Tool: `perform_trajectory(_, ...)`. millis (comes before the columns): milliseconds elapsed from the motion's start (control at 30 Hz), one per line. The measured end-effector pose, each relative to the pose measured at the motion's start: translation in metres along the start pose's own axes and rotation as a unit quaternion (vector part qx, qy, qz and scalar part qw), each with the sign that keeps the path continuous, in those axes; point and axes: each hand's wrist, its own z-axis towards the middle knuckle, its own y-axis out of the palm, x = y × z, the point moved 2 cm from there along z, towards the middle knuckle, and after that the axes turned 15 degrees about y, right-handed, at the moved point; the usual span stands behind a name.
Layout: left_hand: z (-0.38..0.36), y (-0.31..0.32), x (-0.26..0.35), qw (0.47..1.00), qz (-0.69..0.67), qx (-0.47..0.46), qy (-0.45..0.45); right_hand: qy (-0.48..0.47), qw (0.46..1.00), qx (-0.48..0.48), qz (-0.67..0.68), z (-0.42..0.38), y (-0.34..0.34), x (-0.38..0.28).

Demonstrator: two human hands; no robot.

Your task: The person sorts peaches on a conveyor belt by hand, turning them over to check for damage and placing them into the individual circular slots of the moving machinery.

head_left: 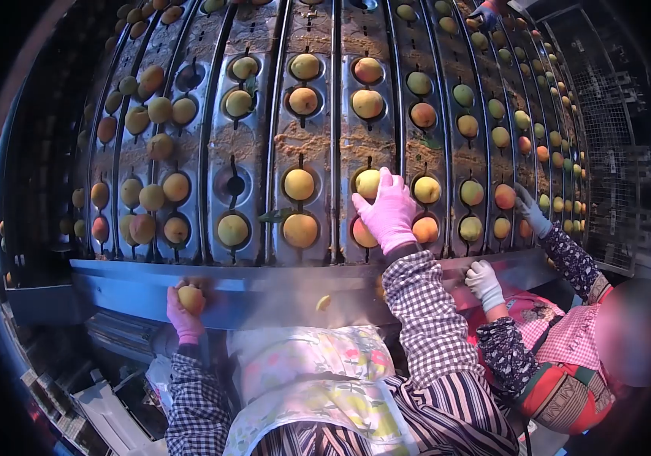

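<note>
My left hand, in a pink glove, is closed round a yellow-orange peach over the machine's metal front ledge. My right hand, also pink-gloved, reaches onto the metal cup trays. Its thumb and fingers are curled about a yellow peach seated in a cup. Partly covered by that hand, a redder peach sits in the cup below. To the left lie two more peaches in cups, an upper peach and a lower peach.
A co-worker at right has one white-gloved hand by the ledge and another gloved hand at the trays. One cup holds no fruit. Peaches pile up at left. A yellow piece lies on the metal ledge.
</note>
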Motion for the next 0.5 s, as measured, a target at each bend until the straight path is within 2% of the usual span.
perform_trajectory(67, 0.006, -0.006, 0.001, 1.000, -0.007, 0.011, -0.009, 0.033, 0.997, -0.064, 0.017, 0.012, -0.008, -0.007)
perform_trajectory(133, 0.008, -0.007, 0.006, 1.000, -0.008, 0.011, -0.007, 0.000, 0.986, -0.094, 0.134, 0.015, -0.006, -0.002)
perform_trajectory(167, 0.008, -0.009, 0.006, 1.000, -0.008, 0.013, -0.009, -0.023, 0.989, -0.078, 0.125, 0.016, -0.004, -0.001)
perform_trajectory(200, 0.008, -0.010, 0.006, 1.000, -0.008, 0.012, -0.008, -0.066, 0.995, -0.023, 0.071, 0.014, 0.000, 0.001)
perform_trajectory(267, 0.006, -0.010, 0.008, 1.000, 0.000, 0.008, 0.000, -0.066, 0.997, -0.013, 0.035, 0.016, 0.005, 0.011)
perform_trajectory(333, 0.009, -0.008, 0.007, 1.000, 0.002, 0.008, 0.009, -0.026, 0.997, -0.040, 0.053, 0.017, 0.000, 0.012)
perform_trajectory(500, 0.002, -0.003, 0.017, 1.000, -0.013, -0.001, -0.019, -0.075, 0.993, -0.088, 0.013, 0.026, -0.008, 0.017)
